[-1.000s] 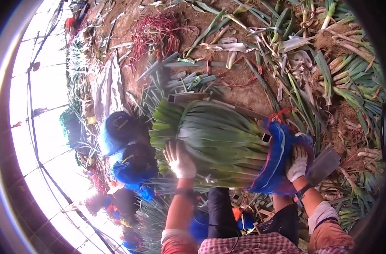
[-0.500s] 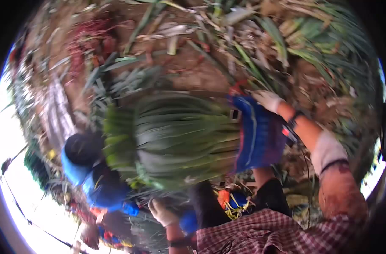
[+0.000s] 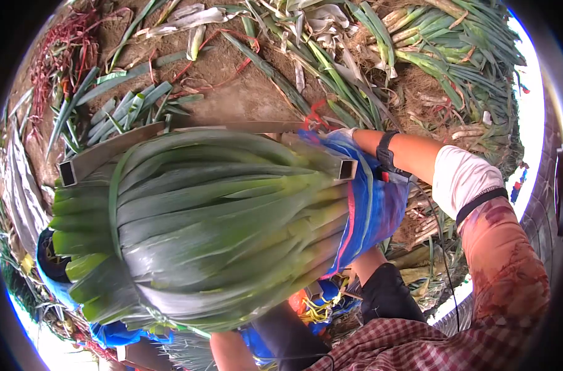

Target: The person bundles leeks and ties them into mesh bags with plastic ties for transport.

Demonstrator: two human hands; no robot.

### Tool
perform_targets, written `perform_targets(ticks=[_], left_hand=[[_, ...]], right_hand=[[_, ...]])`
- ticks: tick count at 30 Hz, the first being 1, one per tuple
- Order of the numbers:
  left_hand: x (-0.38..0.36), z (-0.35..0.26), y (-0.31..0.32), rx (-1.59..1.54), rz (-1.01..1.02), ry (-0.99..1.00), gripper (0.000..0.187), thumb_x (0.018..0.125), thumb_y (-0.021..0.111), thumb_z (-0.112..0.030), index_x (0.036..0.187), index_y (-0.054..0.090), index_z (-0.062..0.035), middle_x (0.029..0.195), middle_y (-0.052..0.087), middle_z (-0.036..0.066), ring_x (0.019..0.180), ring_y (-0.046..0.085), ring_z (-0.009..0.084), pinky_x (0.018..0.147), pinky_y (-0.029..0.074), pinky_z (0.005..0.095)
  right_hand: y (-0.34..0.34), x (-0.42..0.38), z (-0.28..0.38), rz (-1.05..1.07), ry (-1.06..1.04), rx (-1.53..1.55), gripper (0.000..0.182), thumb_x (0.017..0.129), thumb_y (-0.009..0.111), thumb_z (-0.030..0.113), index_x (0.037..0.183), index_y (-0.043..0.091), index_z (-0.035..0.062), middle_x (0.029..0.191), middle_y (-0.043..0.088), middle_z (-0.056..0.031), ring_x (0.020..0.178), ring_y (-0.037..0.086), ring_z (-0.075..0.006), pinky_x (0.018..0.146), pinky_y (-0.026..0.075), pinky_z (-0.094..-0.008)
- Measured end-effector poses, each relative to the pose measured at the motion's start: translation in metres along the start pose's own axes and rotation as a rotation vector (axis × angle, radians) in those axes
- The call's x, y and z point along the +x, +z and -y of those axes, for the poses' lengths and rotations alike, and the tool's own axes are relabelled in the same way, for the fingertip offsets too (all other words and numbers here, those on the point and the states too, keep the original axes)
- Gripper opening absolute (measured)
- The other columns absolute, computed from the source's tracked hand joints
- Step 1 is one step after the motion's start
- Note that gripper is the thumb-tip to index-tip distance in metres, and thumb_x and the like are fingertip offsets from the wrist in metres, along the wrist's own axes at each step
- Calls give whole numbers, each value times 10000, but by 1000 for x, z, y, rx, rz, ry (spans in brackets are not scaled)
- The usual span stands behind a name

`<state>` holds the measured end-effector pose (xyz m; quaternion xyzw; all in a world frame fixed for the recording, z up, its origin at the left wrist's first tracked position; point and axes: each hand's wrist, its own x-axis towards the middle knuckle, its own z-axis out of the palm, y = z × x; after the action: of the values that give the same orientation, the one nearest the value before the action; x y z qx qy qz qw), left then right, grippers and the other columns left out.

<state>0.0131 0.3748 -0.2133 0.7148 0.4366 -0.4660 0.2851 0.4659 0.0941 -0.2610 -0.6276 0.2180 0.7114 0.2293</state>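
Observation:
A large bundle of leeks lies sideways in front of me, a green tie around its leafy end. Blue plastic wrapping covers the root end at the right. My right hand, in a white glove, is at the wrapping's far edge, beside a red string; its fingers are hidden. A bare forearm, seemingly my left, runs up under the near side of the bundle, which hides that hand. A metal frame with square tube ends shows around the bundle.
Loose leeks are piled at the far right. Red strings, cut leaves and dry husks litter the soil. A person in blue is partly hidden at the left. Orange and yellow ties lie near my legs.
The view has come closer to the bundle, which now fills more of the left. My left hand, earlier in sight below the bundle, is now hidden. My right hand remains at the wrapping.

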Motion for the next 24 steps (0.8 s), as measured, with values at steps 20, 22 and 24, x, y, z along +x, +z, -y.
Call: perform_targets(ticks=[20, 22, 24], left_hand=[[6, -12, 26, -131, 72, 11, 204, 855, 492, -226, 978, 559, -78, 998, 570, 54, 959, 498, 202, 853, 392, 328], [5, -14, 26, -144, 74, 7, 202, 854, 494, -226, 971, 560, -75, 995, 570, 55, 956, 499, 200, 852, 392, 326], [4, -18, 25, -159, 63, 13, 200, 853, 495, -225, 963, 562, -71, 992, 570, 57, 954, 499, 199, 852, 391, 325]], right_hand=[[-5, 15, -11, -105, -46, -64, 310, 871, 458, 392, 880, 604, 119, 723, 571, 14, 604, 502, -103, 541, 392, -264], [-2, 14, -13, -125, -73, -138, 331, 865, 461, 404, 885, 612, 109, 728, 577, 8, 610, 506, -112, 548, 394, -273], [-2, 12, -8, -152, -118, -246, 353, 858, 465, 415, 889, 619, 99, 733, 582, 2, 616, 509, -122, 555, 396, -283]])
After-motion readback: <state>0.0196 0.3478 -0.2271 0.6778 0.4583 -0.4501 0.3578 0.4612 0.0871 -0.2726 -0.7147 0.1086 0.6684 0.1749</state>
